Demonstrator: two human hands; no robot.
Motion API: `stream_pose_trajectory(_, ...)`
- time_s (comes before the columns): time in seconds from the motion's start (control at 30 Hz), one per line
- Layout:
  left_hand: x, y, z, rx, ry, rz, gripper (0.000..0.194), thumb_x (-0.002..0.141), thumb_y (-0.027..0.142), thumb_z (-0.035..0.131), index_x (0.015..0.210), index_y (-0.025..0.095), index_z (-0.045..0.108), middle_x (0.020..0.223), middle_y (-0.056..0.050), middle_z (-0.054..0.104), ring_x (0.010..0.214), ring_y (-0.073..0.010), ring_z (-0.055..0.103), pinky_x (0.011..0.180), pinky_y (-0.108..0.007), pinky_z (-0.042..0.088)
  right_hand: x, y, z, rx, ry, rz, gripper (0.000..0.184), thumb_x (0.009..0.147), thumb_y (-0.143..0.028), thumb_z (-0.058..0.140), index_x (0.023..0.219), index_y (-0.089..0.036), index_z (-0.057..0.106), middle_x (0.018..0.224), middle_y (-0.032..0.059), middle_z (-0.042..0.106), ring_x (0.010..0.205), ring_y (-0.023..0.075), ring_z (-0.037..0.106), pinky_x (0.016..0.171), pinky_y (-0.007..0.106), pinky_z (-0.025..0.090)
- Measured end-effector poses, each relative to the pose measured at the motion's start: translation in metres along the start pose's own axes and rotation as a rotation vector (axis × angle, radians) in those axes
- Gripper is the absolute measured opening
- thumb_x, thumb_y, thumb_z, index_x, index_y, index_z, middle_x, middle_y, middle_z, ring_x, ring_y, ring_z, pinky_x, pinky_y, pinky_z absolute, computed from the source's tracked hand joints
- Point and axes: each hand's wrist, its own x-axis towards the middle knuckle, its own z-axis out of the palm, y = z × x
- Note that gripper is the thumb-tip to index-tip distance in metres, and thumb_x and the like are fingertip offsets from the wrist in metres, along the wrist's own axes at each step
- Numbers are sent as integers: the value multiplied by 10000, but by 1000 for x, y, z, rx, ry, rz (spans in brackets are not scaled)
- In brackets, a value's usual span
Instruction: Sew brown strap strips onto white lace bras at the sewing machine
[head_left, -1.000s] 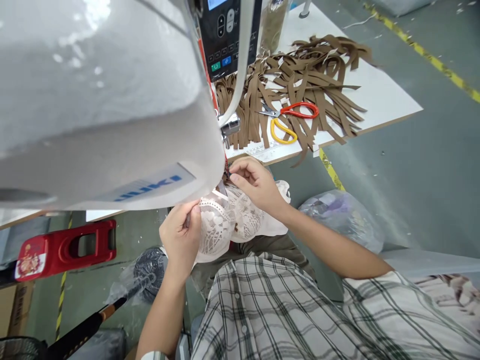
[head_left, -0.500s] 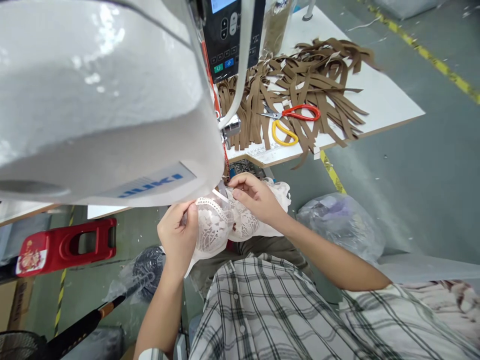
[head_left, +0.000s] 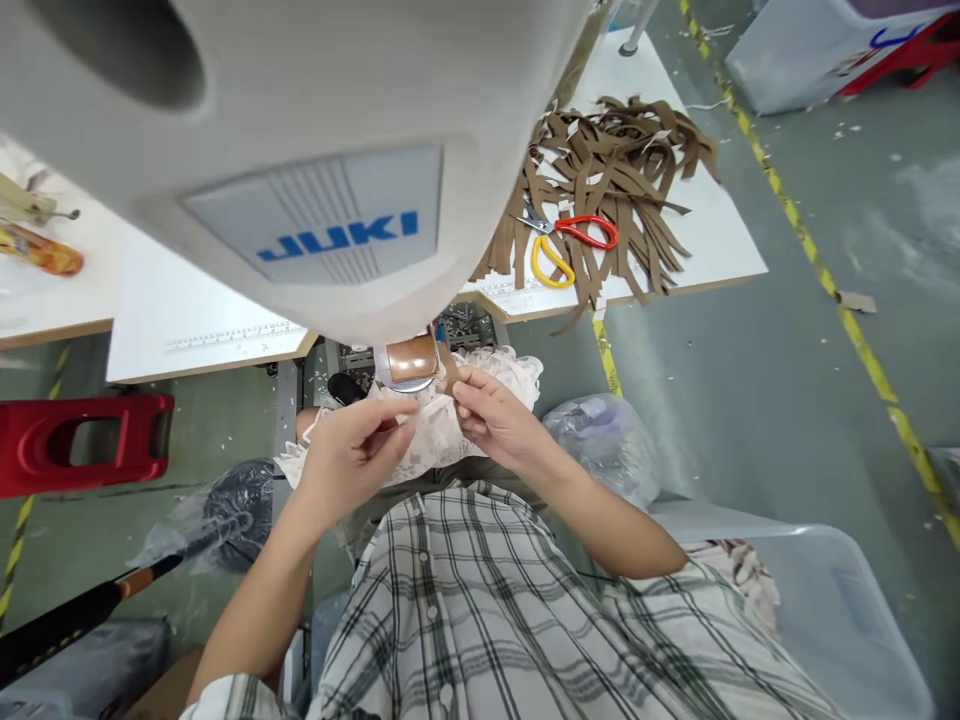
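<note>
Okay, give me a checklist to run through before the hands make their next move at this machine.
1. Brown strip pinched in the right hand: ok.
2. Left hand gripping the white lace: cannot tell; its fingertips are at the lace, but the hold is unclear.
3. Lace lying flat: not ok, it is bunched between and around the hands.
4. Needle clear of fingers: cannot tell, the machine head hides it.
5. Scissors away from the hands: ok, they lie on the pile of brown strips.
</note>
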Motion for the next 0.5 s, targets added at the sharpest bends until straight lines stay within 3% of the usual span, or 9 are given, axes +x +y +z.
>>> stream_pose_trajectory(0.07,-4,-1,0,34,-55,-80,274,867,303,686,1119,197,701,682,33,604,548,-85,473,524,-193,368,-2,6,0,-55,23,-74,279,826,-435,743,865,-210,584,614,-84,418,482,39,290,473,185,257)
stream_pose_trajectory(0.13,-9,-4,-3,27,-164,-127,198,889,340,657,994,184,722,630,39,563,544,-88,456,517,-197,349,-3,11,-9,-225,-1,-156,270,854,-471,701,916,-223,615,671,-55,484,548,72,411,544,219,375)
stream_pose_trajectory(0.2,-17,-13,-9,-88,-280,-138,242,934,353,594,860,170,734,605,21,567,545,-96,468,518,-205,350,-5,15,-28,-539,32,-245,310,873,-508,659,1008,-230,633,835,8,603,729,135,570,705,297,494)
stream_pose_trajectory(0.27,-30,-28,-15,-298,-306,-129,273,931,373,604,850,163,758,646,-16,639,568,-119,532,525,-215,391,-8,19,-53,-920,128,-272,410,858,-527,664,1131,-223,622,1065,85,646,973,222,626,903,417,511)
stream_pose_trajectory(0.33,-44,-46,-19,-534,-173,-124,259,883,405,674,871,171,783,682,-46,694,570,-145,584,514,-231,431,-15,24,-75,-1232,138,-198,529,820,-534,706,1224,-212,595,1215,134,620,1135,297,599,1008,504,472)
stream_pose_trajectory(0.4,-56,-61,-18,-748,22,-145,257,826,443,735,833,192,791,612,-37,676,492,-143,560,460,-238,427,-23,30,-88,-1418,41,-118,622,807,-542,721,1307,-210,560,1297,154,580,1219,334,561,1039,523,456)
stream_pose_trajectory(0.5,-64,-65,-16,-968,146,-134,265,777,476,761,704,221,756,446,14,537,376,-117,441,402,-243,393,-27,41,-87,-1523,-14,-128,675,840,-568,678,1380,-199,512,1325,169,549,1241,336,542,1033,494,462)
